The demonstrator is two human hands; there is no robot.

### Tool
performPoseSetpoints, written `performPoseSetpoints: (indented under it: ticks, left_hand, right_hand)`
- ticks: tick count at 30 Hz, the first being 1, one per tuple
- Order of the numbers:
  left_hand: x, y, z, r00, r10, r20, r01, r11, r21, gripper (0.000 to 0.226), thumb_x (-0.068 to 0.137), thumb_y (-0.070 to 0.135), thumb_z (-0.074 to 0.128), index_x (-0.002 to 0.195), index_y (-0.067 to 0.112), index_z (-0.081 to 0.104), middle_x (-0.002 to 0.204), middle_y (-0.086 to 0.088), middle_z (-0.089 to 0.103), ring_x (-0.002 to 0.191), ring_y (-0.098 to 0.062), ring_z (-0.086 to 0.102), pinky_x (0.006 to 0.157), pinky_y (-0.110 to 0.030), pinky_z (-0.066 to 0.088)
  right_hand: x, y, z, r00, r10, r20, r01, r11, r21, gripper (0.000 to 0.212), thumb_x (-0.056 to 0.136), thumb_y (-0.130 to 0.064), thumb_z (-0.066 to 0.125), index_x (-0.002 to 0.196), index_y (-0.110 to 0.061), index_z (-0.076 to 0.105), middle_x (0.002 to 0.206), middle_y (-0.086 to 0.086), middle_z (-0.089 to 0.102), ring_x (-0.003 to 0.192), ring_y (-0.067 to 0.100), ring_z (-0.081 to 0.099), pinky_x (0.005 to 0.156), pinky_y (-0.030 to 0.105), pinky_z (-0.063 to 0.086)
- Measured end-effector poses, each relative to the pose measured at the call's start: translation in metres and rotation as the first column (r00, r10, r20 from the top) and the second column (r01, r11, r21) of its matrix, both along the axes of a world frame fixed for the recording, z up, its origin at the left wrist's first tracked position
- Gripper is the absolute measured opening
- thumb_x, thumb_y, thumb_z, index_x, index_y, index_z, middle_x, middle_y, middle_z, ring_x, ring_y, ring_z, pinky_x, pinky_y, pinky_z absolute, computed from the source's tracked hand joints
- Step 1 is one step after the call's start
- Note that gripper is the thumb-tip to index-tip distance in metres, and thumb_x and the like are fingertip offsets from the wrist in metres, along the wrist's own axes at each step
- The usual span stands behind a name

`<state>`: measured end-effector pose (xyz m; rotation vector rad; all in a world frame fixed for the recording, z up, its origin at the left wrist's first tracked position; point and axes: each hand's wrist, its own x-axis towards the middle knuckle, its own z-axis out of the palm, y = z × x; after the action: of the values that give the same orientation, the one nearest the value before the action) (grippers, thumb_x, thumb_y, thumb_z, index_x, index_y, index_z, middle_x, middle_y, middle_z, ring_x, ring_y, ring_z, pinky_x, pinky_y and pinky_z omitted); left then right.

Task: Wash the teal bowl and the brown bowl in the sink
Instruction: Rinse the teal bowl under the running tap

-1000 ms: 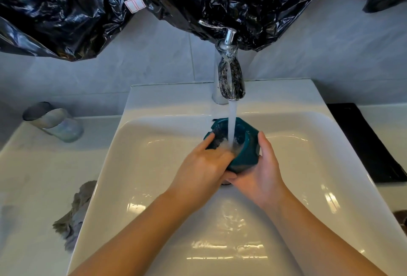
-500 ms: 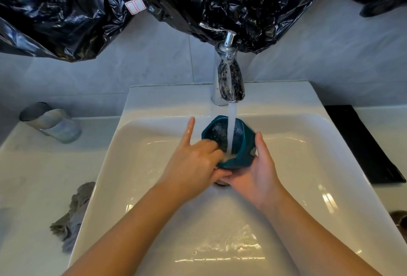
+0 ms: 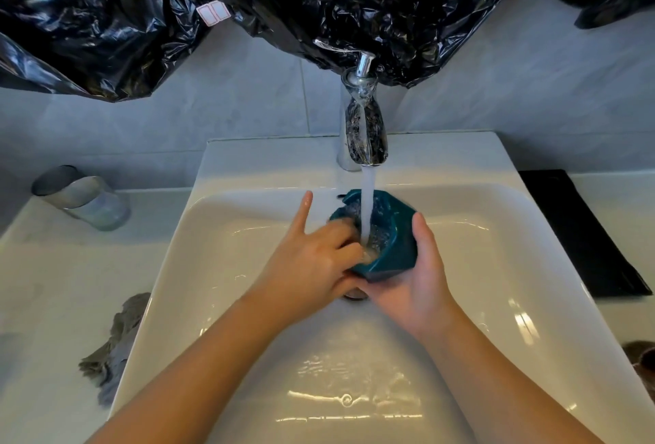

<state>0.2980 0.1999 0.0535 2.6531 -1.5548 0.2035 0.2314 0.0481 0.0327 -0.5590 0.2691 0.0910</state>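
The right hand grips the teal bowl under the running tap above the sink. The left hand pinches its near rim, index finger straight.

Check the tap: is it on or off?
On: a steady stream of water runs from the faucet into the teal bowl.

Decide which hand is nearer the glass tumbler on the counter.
Left. The left hand hooks over the teal bowl's rim on the glass tumbler's side; the right hand cups the bowl's far side.
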Motion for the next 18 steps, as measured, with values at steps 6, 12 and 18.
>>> performPoseSetpoints:
  ticks: [6, 12, 18]
  left_hand:
    - [-0.004, -0.016, 0.006, 0.995, -0.014, 0.095, 0.016, 0.999, -0.028, 0.025, 0.066, 0.011, 0.077, 0.089, 0.018, 0.068, 0.082, 0.000, 0.069, 0.080, -0.020, 0.068, 0.114, -0.050, 0.027]
    - [-0.041, -0.040, 0.012, 0.887, 0.076, -0.456, -0.253, 0.906, -0.340, 0.022, 0.078, 0.026, 0.068, 0.092, 0.012, 0.058, 0.086, -0.001, 0.064, 0.076, -0.022, 0.060, 0.064, -0.036, 0.053]
    - [-0.017, -0.016, 0.000, 0.993, -0.052, -0.109, 0.036, 0.988, -0.150, 0.033, 0.085, 0.051, 0.057, 0.090, 0.020, 0.066, 0.093, 0.004, 0.067, 0.091, -0.015, 0.063, 0.112, -0.042, 0.031]
  right_hand:
    - [0.003, -0.001, -0.001, 0.999, -0.002, -0.035, 0.001, 0.999, -0.032, 0.059, 0.087, -0.058, 0.046, 0.123, -0.018, 0.070, 0.127, 0.014, 0.065, 0.118, 0.033, 0.052, 0.095, 0.044, 0.038]
    - [0.001, -0.005, 0.000, 0.992, -0.111, -0.066, 0.109, 0.994, -0.023, 0.064, 0.081, -0.060, 0.046, 0.107, -0.011, 0.078, 0.113, 0.016, 0.073, 0.102, 0.030, 0.071, 0.088, 0.040, 0.057]
    - [-0.002, -0.007, 0.002, 0.994, -0.062, -0.094, 0.063, 0.998, 0.008, 0.066, 0.083, -0.062, 0.045, 0.110, -0.010, 0.076, 0.117, 0.018, 0.071, 0.099, 0.031, 0.072, 0.077, 0.044, 0.061]
